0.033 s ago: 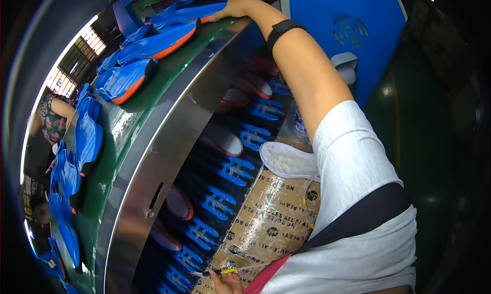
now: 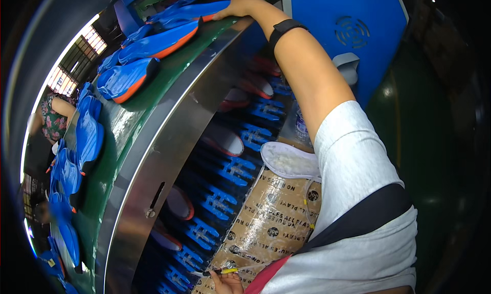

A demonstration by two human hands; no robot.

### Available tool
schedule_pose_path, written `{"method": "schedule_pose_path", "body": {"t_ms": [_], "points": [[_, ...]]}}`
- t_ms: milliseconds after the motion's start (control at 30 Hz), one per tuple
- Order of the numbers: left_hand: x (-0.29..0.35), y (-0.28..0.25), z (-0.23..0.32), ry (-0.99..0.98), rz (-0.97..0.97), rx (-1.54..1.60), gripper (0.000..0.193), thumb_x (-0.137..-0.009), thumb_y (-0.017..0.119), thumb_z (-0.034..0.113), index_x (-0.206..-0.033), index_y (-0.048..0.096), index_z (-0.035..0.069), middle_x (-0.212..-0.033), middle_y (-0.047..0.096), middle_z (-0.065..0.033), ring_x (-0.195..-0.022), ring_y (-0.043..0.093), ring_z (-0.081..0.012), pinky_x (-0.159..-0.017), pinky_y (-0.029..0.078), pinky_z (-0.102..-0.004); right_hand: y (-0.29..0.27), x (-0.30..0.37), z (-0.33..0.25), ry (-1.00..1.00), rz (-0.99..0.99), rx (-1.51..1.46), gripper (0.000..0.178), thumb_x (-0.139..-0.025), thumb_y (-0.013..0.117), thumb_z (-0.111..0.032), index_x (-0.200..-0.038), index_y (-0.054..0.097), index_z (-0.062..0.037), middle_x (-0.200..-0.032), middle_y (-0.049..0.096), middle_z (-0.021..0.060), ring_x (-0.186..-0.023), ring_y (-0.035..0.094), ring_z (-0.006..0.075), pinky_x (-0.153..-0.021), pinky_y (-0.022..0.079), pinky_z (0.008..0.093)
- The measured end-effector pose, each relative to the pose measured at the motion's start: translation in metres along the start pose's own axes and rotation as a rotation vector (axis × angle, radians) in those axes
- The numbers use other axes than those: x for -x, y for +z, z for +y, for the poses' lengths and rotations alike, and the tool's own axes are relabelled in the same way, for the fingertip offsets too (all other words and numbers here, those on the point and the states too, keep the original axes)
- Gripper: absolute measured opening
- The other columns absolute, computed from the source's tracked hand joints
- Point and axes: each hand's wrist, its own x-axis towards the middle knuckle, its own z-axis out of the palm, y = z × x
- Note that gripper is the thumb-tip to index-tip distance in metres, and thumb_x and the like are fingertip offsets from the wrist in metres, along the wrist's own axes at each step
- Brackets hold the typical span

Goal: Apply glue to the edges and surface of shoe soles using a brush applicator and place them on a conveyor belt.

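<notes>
Reaching far ahead, your right hand [image 2: 240, 1] closed its grip on a blue shoe sole [image 2: 197, 10] lying on the green conveyor belt [image 2: 153, 84]; your left hand [image 2: 227, 283] pinched a yellow-handled tool [image 2: 225, 270] over the cardboard-covered worktop [image 2: 266, 227].

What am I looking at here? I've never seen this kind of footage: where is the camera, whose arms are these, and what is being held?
The camera sits on a person's head and looks down with a fisheye lens, so straight edges bend. The right hand reaches far forward and rests on a blue shoe with an orange sole, one of many lying on a green conveyor belt. The left hand, at the bottom edge, holds a small yellow-handled tool over taped cardboard, where a white insole lies. Another person works at far left.
</notes>
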Motion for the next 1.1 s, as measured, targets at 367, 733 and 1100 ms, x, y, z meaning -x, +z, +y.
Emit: {"method": "schedule_pose_path", "body": {"t_ms": [367, 733, 1100], "points": [[-0.001, -0.023, 0.0, 0.01, -0.008, 0.039, 0.029, -0.083, 0.056, 0.04, -0.093, 0.053, 0.012, -0.08, 0.058, -0.002, -0.068, 0.054, -0.013, -0.06, 0.044, -0.0232, 0.02, -0.013, 0.015, -0.102, 0.721, 0.12, 0.089, -0.069, 0.068, -0.043, -0.135, 0.022, -0.0032, -0.118, 0.048, 0.0197, -0.117, 0.041, 0.032, -0.101, 0.025, 0.0437], [0.038, -0.031, -0.003, 0.101, 0.075, 0.12, 0.029, -0.085, 0.054, 0.04, -0.086, 0.053, 0.01, -0.073, 0.056, -0.0026, -0.066, 0.053, -0.0148, -0.059, 0.042, -0.0245, 0.04, 0.002, -0.062, -0.4, -0.104, -0.212, 0.121, -0.058, 0.068, -0.061, -0.134, 0.007, 0.0103, -0.135, 0.024, 0.029, -0.127, 0.027, 0.0334, -0.105, 0.025, 0.0341], [0.05, -0.078, -0.021, 0.133, 0.216, 0.226, 0.028, -0.085, 0.054, 0.04, -0.085, 0.055, 0.011, -0.076, 0.059, -0.0024, -0.067, 0.055, -0.0156, -0.057, 0.043, -0.0261, 0.016, 0.066, -0.092, -0.265, -0.076, -0.064, 0.125, -0.048, 0.073, -0.062, -0.136, 0.012, 0.0014, -0.127, 0.042, 0.0232, -0.116, 0.045, 0.0319, -0.095, 0.037, 0.0367]]}}
